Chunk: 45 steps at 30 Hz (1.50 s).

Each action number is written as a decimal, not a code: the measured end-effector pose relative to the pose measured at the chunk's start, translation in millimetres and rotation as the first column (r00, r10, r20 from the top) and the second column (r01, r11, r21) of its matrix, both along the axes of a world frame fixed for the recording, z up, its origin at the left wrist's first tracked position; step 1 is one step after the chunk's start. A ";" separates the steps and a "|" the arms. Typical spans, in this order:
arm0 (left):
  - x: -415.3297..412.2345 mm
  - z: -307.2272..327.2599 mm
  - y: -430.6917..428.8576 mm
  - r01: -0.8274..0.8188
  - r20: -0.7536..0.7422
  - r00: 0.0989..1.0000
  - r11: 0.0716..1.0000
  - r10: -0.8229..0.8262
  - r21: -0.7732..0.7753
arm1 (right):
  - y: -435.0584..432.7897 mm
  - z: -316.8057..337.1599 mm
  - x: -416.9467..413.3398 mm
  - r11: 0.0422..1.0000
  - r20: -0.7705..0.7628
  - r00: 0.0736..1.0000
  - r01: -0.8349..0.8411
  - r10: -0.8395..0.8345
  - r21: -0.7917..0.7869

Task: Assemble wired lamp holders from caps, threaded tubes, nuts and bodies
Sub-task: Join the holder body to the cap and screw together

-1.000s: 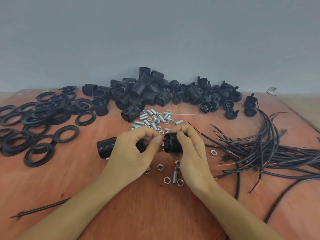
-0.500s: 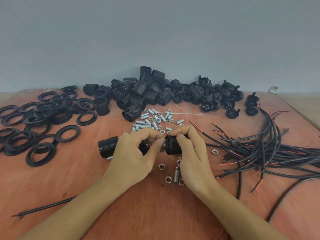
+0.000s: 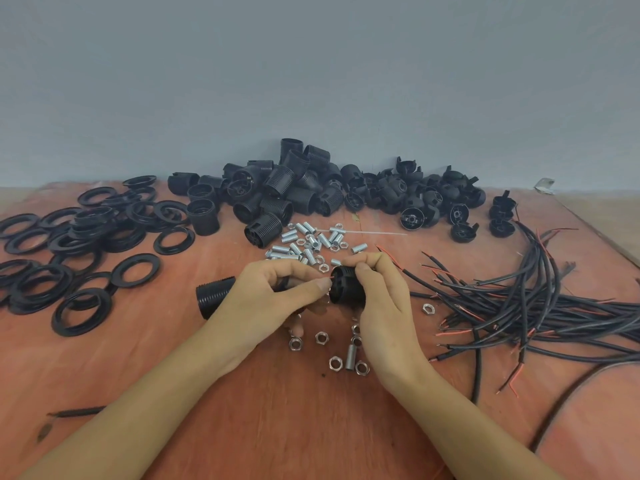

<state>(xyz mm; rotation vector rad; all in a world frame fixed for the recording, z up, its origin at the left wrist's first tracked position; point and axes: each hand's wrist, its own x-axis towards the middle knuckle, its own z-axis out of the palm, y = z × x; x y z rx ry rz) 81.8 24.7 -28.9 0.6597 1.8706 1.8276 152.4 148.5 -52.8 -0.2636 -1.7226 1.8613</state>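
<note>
1. The left hand (image 3: pixel 270 303) is moving a tiny bit closer to the black cap (image 3: pixel 348 289).
2. The left thumb (image 3: pixel 308 291) is sliding a little lower along the open face of the cap.
3. A thin red wire (image 3: pixel 331 278) is now peeking out just above the left thumb tip, right at the cap's face. A second ago the left fingertips were hiding it.
4. The cap's open face is showing a bit more beside the left thumb tip.
</note>
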 end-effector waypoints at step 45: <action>-0.1 -7.0 -0.6 -0.126 -0.664 0.748 0.987 0.030 -0.097 | 8.4 0.1 -0.5 0.992 0.071 0.994 0.085 -0.078 -0.093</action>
